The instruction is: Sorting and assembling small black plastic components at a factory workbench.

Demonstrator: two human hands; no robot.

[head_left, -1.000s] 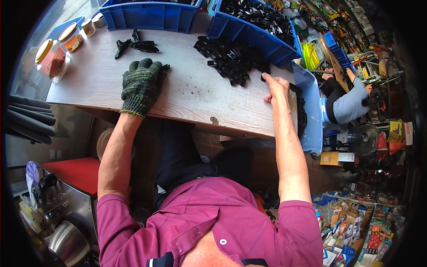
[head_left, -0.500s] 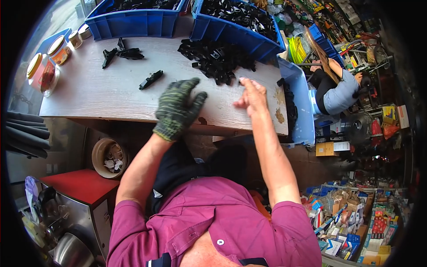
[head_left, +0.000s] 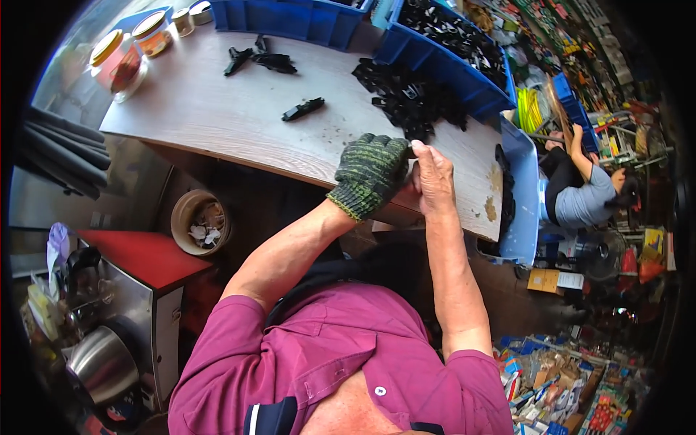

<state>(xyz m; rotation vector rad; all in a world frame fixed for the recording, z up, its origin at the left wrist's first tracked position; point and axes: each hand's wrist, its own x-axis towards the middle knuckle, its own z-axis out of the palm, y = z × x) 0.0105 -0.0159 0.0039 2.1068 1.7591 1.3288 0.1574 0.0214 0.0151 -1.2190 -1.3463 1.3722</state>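
A pale table bears a blue crate heaped with black parts, and another blue crate, its contents mostly cut off; a light-blue bin beside it holds more parts; a beige bucket below contains pale scraps; black parts also lie piled before the first crate; the gloved left hand and bare right hand come together, both partly curled, their hold hidden; a lidded jar shows reddish contents; one single part lies apart.

Bright daylight from upper left, dark fisheye-curved rim
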